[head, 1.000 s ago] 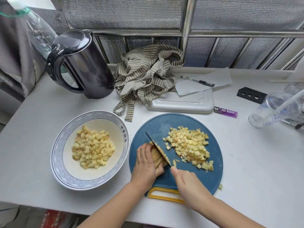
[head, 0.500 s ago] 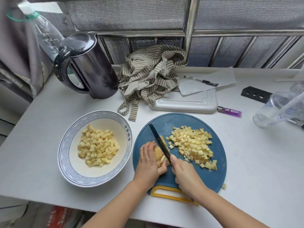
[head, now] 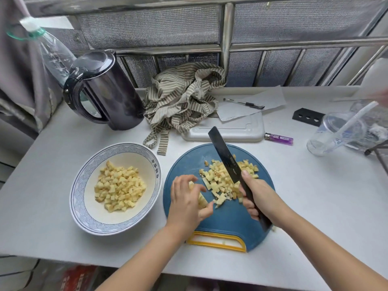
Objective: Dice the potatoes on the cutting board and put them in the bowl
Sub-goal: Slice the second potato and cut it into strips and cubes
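The right hand (head: pixel 259 198) is clenched around the handle of a dark knife (head: pixel 225 155), with the blade lifted off the board and pointing up and away from the person, tilted to the left. Under that blade, just ahead of the right knuckles, lies a loose heap of diced potato (head: pixel 222 181) on the round blue cutting board (head: pixel 228 219). The left hand (head: pixel 186 199) rests on the near-left part of the board with fingers curled and spread over an uncut piece of potato (head: pixel 202 201); it looks like a light hold between thumb and fingers, though the hand hides most of the piece, so I can't be sure how firm the grip is.

Just to the left of the left hand, off the board, stands the white bowl (head: pixel 84 185) with a blue patterned rim, already holding a mound of potato cubes (head: pixel 118 189). The board's yellow handle (head: pixel 216 241) points back toward the person, between the two forearms. Beyond the hands sit a crumpled striped cloth (head: pixel 182 99) and a dark kettle (head: pixel 107 91); farther beyond the knife tip lies a purple lighter (head: pixel 278 139).
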Tool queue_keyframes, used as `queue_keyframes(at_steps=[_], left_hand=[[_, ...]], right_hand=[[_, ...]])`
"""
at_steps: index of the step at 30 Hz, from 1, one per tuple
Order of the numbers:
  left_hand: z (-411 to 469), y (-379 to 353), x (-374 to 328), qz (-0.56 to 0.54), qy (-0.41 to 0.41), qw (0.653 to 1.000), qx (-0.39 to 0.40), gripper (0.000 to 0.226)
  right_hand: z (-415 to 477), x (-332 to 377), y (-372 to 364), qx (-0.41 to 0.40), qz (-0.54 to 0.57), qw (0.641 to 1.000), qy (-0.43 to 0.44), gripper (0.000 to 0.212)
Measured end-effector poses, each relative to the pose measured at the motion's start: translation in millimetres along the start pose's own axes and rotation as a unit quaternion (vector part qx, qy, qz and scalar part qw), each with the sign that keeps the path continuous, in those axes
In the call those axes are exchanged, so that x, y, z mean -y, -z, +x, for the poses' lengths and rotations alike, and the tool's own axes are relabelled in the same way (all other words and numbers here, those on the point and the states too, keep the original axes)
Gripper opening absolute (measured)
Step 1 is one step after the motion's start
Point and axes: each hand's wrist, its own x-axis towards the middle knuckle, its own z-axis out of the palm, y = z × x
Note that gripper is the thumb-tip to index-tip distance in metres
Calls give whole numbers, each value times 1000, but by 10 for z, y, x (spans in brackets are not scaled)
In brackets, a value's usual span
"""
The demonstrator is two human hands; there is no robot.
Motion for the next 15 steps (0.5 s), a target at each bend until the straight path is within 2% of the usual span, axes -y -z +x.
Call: queue_keyframes(at_steps=[4, 9, 15], left_hand=[[-21, -187, -219, 78, -48, 996, 18, 26], [-1, -303, -275, 108, -2, 993, 55, 26], [14, -276, -336, 119, -3, 990, 74, 22]], right_hand=[[-72, -79, 57, -10, 6, 1000, -9, 54], [-171, -219, 115, -9, 3, 1000, -23, 53], [-263, -240, 87, 0, -1, 1000, -14, 52]])
